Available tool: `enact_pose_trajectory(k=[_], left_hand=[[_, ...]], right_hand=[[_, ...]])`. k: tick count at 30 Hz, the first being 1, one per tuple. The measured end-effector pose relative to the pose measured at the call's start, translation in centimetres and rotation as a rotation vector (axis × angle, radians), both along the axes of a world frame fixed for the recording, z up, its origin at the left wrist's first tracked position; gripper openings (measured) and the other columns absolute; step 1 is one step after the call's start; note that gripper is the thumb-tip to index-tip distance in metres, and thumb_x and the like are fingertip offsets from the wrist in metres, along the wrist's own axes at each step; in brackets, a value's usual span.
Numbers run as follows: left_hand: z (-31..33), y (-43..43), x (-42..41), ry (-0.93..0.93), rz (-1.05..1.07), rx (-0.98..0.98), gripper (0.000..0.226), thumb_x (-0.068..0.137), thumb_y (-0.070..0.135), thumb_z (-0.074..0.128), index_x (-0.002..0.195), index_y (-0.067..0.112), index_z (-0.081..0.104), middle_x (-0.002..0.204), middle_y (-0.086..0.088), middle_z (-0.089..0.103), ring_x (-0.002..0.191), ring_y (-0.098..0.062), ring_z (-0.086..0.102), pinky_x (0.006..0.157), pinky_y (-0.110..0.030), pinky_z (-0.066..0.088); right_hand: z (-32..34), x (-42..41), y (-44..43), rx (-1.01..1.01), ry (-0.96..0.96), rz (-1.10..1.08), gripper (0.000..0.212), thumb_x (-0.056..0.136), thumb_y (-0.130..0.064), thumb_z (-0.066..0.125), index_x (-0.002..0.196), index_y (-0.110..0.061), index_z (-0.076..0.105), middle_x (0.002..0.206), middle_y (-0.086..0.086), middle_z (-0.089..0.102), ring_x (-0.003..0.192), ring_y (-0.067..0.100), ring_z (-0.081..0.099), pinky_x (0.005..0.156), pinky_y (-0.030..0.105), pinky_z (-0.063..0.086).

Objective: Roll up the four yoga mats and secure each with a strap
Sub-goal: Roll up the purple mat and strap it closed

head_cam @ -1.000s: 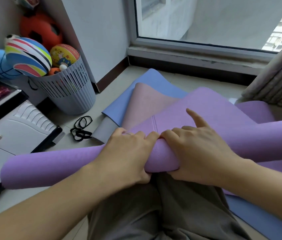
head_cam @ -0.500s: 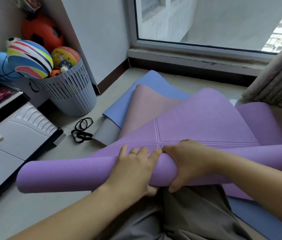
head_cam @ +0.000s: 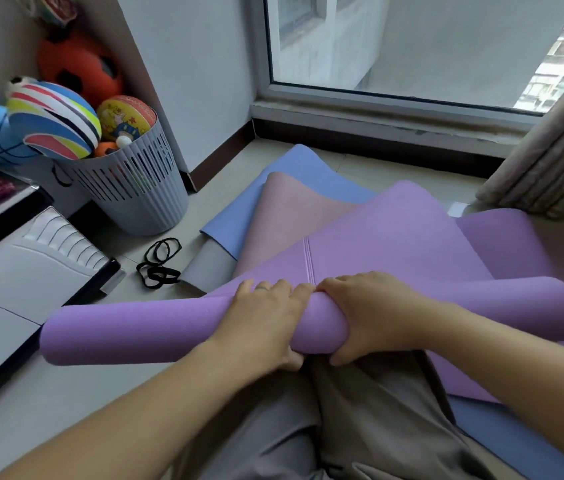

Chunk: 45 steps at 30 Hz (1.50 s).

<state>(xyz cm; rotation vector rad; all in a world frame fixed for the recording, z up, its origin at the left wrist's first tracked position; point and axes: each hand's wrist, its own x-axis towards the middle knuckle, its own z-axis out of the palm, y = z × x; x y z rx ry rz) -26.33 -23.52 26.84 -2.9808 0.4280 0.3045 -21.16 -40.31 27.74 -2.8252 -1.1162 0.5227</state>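
Note:
A purple yoga mat [head_cam: 142,329] is partly rolled into a thick tube lying across my lap, its unrolled part [head_cam: 395,244] stretching away toward the window. My left hand [head_cam: 263,320] and my right hand [head_cam: 374,317] sit side by side at the middle of the tube, fingers over the top and thumbs underneath, gripping it. Under it lie a pink mat [head_cam: 291,213], a blue mat [head_cam: 294,171] and another purple mat [head_cam: 502,240], all flat. Several black straps [head_cam: 159,263] lie on the floor to the left.
A grey slatted basket [head_cam: 135,188] full of balls stands at the left by the wall. A white cabinet door [head_cam: 21,271] lies on the floor at the far left. A curtain [head_cam: 550,161] hangs at the right below the window.
The roll has moved forward along the mat and grown thicker. My right index finger, earlier stretched out on the mat, now curls over the tube with the others.

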Motion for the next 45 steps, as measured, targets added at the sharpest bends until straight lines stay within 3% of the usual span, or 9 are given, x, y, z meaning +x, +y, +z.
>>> enact_pose_trajectory(k=[3,7,11,16,21,27,33,39,45], left_hand=[[0.3,1.0,1.4,0.117,-0.008,-0.156,0.084,0.068,0.049,0.067,0.140,0.029,0.028,0.114,0.000,0.055,0.104,-0.024,0.055,0.090,-0.036,0.039],[0.5,0.7,1.3,0.058,-0.008,-0.087,0.083,0.070,0.049,0.067,0.140,0.029,0.027,0.120,0.000,0.051,0.111,-0.024,0.053,0.098,-0.040,0.034],[-1.2,0.5,-0.7,-0.162,0.012,0.080,0.104,0.060,0.053,0.077,0.145,0.028,0.022,0.128,-0.002,0.050,0.108,-0.025,0.056,0.107,-0.061,0.025],[0.5,0.9,0.2,-0.226,0.061,0.027,0.088,0.078,0.046,0.063,0.147,0.035,0.010,0.138,0.002,0.039,0.119,-0.023,0.046,0.113,-0.053,0.012],[3.7,1.0,-0.4,-0.341,0.025,-0.029,0.089,0.064,0.046,0.072,0.133,0.036,0.017,0.124,-0.001,0.053,0.105,-0.027,0.054,0.101,-0.048,0.034],[1.6,-1.3,-2.3,-0.056,-0.049,-0.040,0.082,0.075,0.046,0.060,0.142,0.034,0.015,0.124,-0.002,0.047,0.109,-0.027,0.050,0.093,-0.038,0.033],[1.2,1.0,0.7,0.273,-0.006,-0.295,0.077,0.065,0.050,0.070,0.133,0.040,0.036,0.114,0.005,0.059,0.103,-0.019,0.057,0.085,-0.036,0.048],[0.1,-0.8,-0.6,-0.041,-0.038,0.051,0.094,0.079,0.052,0.062,0.149,0.025,0.005,0.137,-0.004,0.036,0.121,-0.027,0.044,0.107,-0.044,0.026],[0.6,1.0,1.9,0.066,-0.011,-0.167,0.088,0.071,0.047,0.068,0.144,0.032,0.021,0.123,0.001,0.052,0.109,-0.022,0.054,0.082,-0.030,0.039]], right_hand=[[-0.7,-0.3,-0.6,-0.024,-0.143,0.003,0.090,0.057,-0.071,0.067,0.131,-0.027,0.043,0.117,-0.009,0.057,0.102,0.018,0.058,0.099,0.036,0.038],[-2.0,-1.1,-0.7,0.035,-0.330,-0.024,0.069,0.057,-0.061,0.063,0.114,-0.022,0.055,0.093,-0.006,0.062,0.082,0.023,0.061,0.094,0.037,0.039],[-1.1,0.1,-0.4,0.011,-0.215,-0.037,0.069,0.058,-0.062,0.061,0.115,-0.025,0.051,0.098,-0.010,0.064,0.092,0.015,0.062,0.107,0.035,0.029],[0.9,1.1,-0.1,-0.003,-0.203,-0.030,0.069,0.059,-0.063,0.062,0.117,-0.027,0.051,0.101,-0.011,0.066,0.097,0.015,0.062,0.112,0.037,0.022],[3.7,0.9,-1.4,0.156,-0.387,-0.012,0.071,0.054,-0.068,0.053,0.115,-0.030,0.054,0.096,-0.016,0.066,0.091,0.014,0.065,0.112,0.039,0.022],[1.4,-1.4,-2.9,-0.043,-0.027,0.069,0.084,0.058,-0.073,0.061,0.129,-0.032,0.044,0.115,-0.015,0.060,0.108,0.012,0.055,0.115,0.041,0.019],[-2.8,-3.4,-2.3,0.117,-0.414,0.007,0.088,0.039,-0.058,0.067,0.119,-0.022,0.052,0.094,-0.003,0.061,0.079,0.024,0.061,0.091,0.046,0.045],[0.5,0.3,-0.6,-0.043,0.000,-0.007,0.073,0.058,-0.055,0.071,0.120,-0.027,0.045,0.107,-0.008,0.058,0.095,0.019,0.059,0.076,0.031,0.042],[-0.9,-0.5,-0.8,-0.122,-0.317,0.014,0.098,0.057,-0.057,0.074,0.139,-0.017,0.037,0.119,0.002,0.056,0.108,0.028,0.056,0.109,0.057,0.024]])
